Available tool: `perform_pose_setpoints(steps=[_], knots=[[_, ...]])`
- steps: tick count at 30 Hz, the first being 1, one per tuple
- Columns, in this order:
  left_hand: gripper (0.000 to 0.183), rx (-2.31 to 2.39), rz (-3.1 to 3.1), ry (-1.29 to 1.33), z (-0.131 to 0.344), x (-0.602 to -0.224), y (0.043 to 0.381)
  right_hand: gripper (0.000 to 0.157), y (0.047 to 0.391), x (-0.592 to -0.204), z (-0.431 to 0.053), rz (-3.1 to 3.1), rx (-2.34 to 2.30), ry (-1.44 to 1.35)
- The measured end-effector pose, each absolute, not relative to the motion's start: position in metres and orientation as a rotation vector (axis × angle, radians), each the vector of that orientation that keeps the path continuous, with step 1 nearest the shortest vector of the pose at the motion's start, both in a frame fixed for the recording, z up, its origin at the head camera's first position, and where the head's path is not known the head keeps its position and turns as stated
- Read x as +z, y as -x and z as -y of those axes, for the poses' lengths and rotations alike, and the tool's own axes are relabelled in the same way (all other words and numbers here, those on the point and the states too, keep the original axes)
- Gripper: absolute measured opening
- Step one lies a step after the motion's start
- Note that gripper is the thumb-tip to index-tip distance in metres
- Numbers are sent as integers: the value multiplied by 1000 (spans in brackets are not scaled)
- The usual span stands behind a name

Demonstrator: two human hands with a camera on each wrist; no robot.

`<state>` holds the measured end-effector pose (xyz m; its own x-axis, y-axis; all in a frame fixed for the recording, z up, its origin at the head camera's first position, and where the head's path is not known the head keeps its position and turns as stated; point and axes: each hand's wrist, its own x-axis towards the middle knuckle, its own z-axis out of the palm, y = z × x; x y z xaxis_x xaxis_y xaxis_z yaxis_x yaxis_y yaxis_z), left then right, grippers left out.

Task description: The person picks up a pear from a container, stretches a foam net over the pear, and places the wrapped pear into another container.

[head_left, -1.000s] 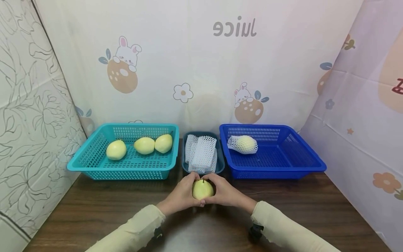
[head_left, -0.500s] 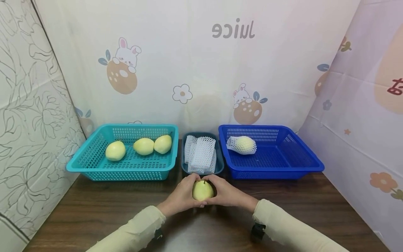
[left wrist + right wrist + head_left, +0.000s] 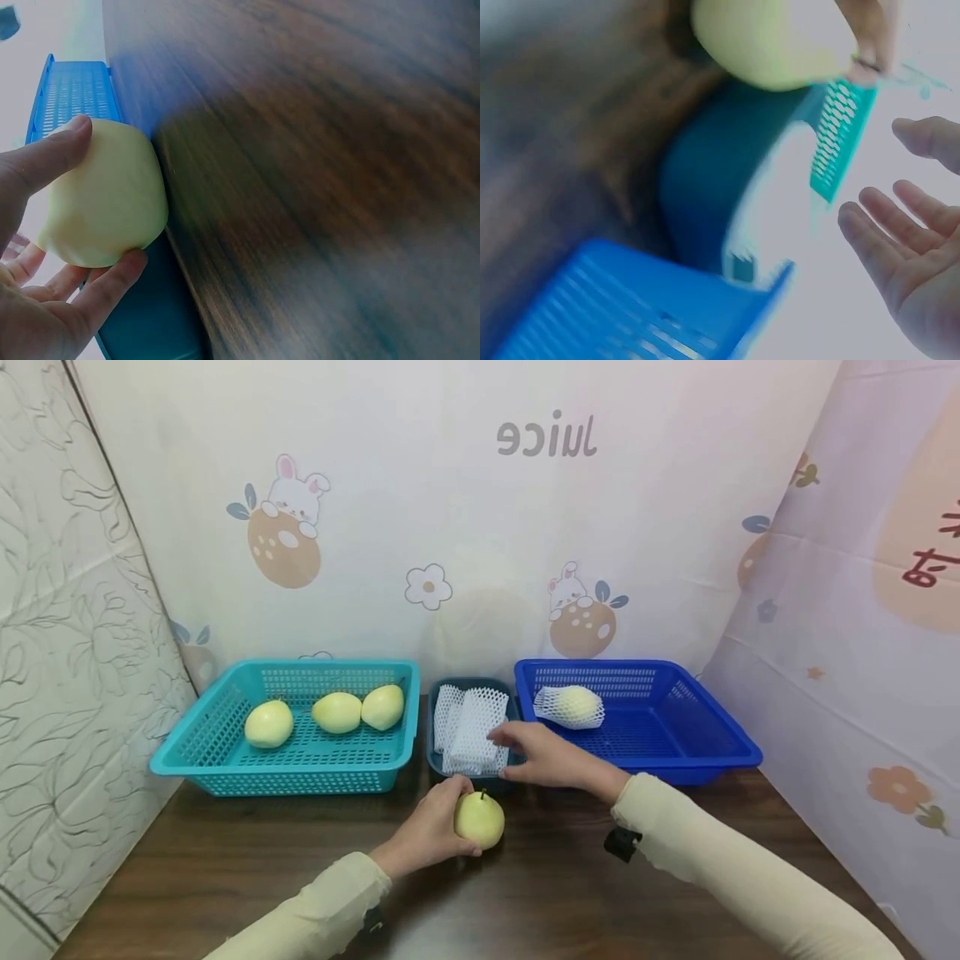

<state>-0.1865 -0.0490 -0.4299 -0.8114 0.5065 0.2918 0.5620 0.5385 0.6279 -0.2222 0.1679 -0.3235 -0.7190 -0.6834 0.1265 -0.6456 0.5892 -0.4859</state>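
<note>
The left hand [image 3: 433,824], low in the middle of the frame, clasps a pale green pear [image 3: 480,821] between thumb and fingers set on opposite sides of it; the hold looks meant to stop something round from rolling, and it leaves the fruit's right side bare, its stem toward the top of the frame; whether its base rests on the wooden table [image 3: 600,877] I can't tell from here; the right hand [image 3: 546,756], just up and to the right, grasps nothing, its fingers relaxed and slightly bent above the right side of a small dark teal bin [image 3: 709,180]; in the right wrist view those fingers hang apart from everything; white net sleeves [image 3: 480,727] overlap in that bin at centre frame, probably put there so that either hand can reach them; on the left of the frame a turquoise basket [image 3: 285,772] carries three bare pears [image 3: 337,712], one by itself and two side by side toward its right end; on the right of the frame a blue basket [image 3: 697,762] holds a netted pear [image 3: 577,703] near its left end; the baskets flank the bin, I suppose, so bare and netted fruit lie separately, both within reach
</note>
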Motion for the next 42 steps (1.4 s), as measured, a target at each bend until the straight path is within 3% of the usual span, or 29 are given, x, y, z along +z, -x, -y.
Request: perform_pose_setpoints(steps=[7,13,27,42], knots=[[68,-1132,2710,936,49,-426,184,48,255,-286,-160,-2859,-668,1062],[68,-1124,2686,939,49,-427,184,51,293,-276,-153,-2892,-603,876],[69,-1090,2643,956,46,-430,187,51,346,-295,-142,-2807,-595,552],[70,-1068,2639,949,47,-431,185,34,357,-313,-138,-2796,-491,486]])
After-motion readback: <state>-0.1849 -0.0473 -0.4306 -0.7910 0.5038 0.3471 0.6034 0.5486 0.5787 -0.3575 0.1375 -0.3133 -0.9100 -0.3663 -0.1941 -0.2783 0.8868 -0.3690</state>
